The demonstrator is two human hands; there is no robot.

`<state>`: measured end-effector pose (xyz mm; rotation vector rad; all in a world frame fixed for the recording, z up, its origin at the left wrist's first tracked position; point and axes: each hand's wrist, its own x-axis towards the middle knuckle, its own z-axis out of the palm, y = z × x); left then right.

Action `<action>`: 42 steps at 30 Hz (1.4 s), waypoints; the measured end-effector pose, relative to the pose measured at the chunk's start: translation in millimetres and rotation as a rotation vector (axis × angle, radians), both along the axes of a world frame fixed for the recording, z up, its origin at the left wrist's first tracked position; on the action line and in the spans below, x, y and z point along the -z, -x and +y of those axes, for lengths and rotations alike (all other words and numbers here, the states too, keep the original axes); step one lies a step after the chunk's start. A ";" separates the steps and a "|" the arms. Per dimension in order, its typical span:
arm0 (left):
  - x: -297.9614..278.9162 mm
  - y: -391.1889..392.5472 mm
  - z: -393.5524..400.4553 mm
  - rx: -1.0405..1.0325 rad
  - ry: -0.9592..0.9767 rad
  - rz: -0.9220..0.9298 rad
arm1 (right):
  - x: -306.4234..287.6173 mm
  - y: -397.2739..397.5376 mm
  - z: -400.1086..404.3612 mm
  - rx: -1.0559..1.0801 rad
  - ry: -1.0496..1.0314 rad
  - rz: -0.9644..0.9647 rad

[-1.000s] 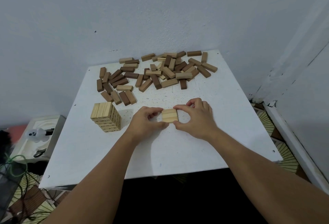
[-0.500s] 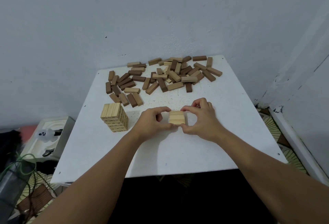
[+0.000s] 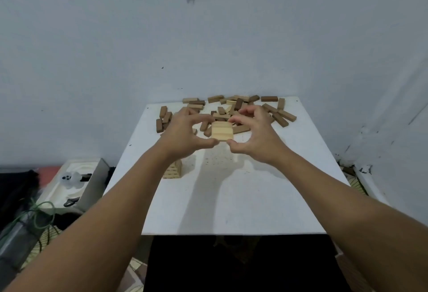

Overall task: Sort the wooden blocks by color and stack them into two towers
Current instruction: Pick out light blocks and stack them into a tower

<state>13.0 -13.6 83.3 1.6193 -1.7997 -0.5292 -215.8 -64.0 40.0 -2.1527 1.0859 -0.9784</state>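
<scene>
**Light layer lifted off the bench**

Where a second ago the set of light blocks (image 3: 221, 131) sat flat on the bench (image 3: 231, 199), I now have it raised in the air between both hands. My left hand (image 3: 185, 134) pinches its left side, thumb below and fingers curled over the far edge; my right hand (image 3: 254, 138) pinches the right side the same way. I judge this squared-up layer is ready to go onto the light tower (image 3: 172, 171), which peeks out beneath my left wrist, near the bench's left edge. Beyond my hands the mixed pile (image 3: 273, 111) of dark and light blocks lies unsorted against the wall (image 3: 208, 48); no dark tower shows yet.
</scene>
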 end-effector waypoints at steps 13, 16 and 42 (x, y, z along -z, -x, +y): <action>-11.2 -120.0 49.0 -0.101 -0.140 -0.090 | -8.2 -122.5 24.1 -0.121 -0.011 0.034; -0.4 -128.3 48.2 -0.105 -0.175 -0.105 | -3.4 -129.6 26.1 -0.108 -0.038 0.081; 21.9 -142.3 37.9 -0.054 -0.348 0.191 | 10.2 -134.5 19.7 -0.113 -0.174 0.165</action>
